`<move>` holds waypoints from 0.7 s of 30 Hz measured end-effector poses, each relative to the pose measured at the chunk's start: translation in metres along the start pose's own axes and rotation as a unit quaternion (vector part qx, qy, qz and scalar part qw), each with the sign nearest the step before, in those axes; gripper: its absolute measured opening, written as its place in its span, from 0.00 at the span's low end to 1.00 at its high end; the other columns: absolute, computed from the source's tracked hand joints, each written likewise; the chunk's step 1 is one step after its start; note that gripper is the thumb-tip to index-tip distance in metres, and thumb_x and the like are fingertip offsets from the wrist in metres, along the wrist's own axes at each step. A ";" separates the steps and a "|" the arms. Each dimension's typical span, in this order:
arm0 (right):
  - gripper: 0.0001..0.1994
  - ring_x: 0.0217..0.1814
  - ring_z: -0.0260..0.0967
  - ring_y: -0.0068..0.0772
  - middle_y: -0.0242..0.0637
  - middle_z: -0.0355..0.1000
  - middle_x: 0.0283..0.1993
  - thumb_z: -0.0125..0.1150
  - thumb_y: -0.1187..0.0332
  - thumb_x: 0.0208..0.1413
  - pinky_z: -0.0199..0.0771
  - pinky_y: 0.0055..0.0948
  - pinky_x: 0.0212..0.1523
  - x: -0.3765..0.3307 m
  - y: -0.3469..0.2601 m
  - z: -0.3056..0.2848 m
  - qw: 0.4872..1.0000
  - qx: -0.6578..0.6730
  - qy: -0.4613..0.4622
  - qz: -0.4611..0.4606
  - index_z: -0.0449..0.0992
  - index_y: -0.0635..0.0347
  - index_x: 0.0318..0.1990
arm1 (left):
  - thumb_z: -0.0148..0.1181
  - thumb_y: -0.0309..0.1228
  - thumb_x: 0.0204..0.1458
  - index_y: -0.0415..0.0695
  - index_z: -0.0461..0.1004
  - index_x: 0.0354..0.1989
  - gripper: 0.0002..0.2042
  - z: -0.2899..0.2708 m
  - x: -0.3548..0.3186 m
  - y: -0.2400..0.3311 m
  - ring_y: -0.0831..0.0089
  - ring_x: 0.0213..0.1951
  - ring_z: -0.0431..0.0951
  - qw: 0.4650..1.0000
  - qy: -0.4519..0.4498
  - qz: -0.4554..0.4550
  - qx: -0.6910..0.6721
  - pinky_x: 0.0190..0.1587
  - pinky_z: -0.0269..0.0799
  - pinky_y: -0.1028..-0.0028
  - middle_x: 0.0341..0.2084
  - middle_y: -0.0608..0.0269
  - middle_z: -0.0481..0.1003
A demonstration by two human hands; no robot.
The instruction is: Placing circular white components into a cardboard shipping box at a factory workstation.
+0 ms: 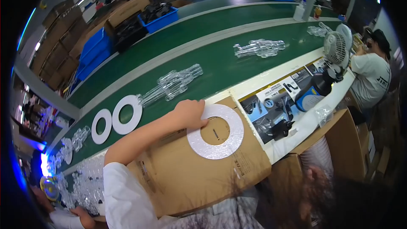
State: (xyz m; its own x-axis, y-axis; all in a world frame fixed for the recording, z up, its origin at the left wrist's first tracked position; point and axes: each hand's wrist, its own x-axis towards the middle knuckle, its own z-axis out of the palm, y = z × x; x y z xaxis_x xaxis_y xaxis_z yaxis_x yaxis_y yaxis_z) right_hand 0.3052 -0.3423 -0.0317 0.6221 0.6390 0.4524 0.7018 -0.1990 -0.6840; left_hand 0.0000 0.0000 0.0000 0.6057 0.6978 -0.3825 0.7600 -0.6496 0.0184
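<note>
My left hand [189, 113] reaches in from the lower left in a white sleeve and grips the left edge of a flat white ring [232, 139]. The ring lies on a brown cardboard sheet [190, 178] at the near edge of the green conveyor belt [220, 65]. Two more white rings, a larger one [127, 114] and a smaller one [101, 126], lie flat on the belt to the left of my hand. Just beyond my hand, a cluster of clear plastic parts [171, 85] rests on the belt. My right hand is out of sight.
More clear parts [259, 48] lie farther along the belt, and a heap of them [85, 182] is at the lower left. An open cardboard box [339, 133], printed sheets [275, 101] and a white fan [336, 48] stand at right. A co-worker [373, 76] sits far right; another person's hand [80, 214] is bottom left.
</note>
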 end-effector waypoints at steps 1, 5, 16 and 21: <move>0.04 0.23 0.66 0.32 0.38 0.70 0.26 0.56 0.77 0.48 0.65 0.26 0.26 0.001 -0.004 0.002 1.000 0.013 -0.006 -0.011 0.75 0.66 0.32 | 0.61 0.48 0.44 0.36 0.68 0.42 0.26 -0.003 0.006 0.003 0.50 0.38 0.77 1.000 -0.002 0.005 0.007 0.40 0.74 0.59 0.36 0.45 0.75; 0.04 0.22 0.66 0.31 0.40 0.69 0.24 0.56 0.79 0.46 0.65 0.27 0.25 0.004 -0.011 -0.003 0.999 0.035 -0.012 -0.024 0.74 0.68 0.32 | 0.62 0.45 0.41 0.37 0.69 0.39 0.24 -0.015 0.043 0.011 0.50 0.38 0.77 0.995 0.056 0.070 0.053 0.40 0.74 0.58 0.34 0.46 0.75; 0.02 0.21 0.68 0.35 0.41 0.69 0.22 0.57 0.78 0.45 0.67 0.27 0.24 0.011 -0.009 -0.009 1.000 0.007 0.014 -0.026 0.73 0.66 0.28 | 0.65 0.38 0.38 0.43 0.74 0.39 0.19 -0.088 0.211 0.010 0.53 0.39 0.78 0.962 0.123 0.167 0.179 0.42 0.75 0.59 0.35 0.50 0.77; 0.02 0.20 0.68 0.34 0.40 0.69 0.21 0.58 0.79 0.44 0.67 0.27 0.24 0.013 -0.004 -0.009 1.000 0.028 0.011 -0.011 0.74 0.66 0.28 | 0.66 0.36 0.38 0.44 0.74 0.44 0.22 -0.088 0.234 -0.002 0.55 0.45 0.76 0.969 0.089 0.176 0.147 0.47 0.72 0.61 0.39 0.51 0.76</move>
State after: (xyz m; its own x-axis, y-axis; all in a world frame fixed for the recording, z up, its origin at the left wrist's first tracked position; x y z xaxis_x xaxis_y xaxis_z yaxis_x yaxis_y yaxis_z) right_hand 0.3141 -0.3394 -0.0182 0.6149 0.6261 0.4795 0.6954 -0.1437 -0.7041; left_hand 0.1613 0.1916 -0.0080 0.8663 0.4409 -0.2349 0.4147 -0.8968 -0.1542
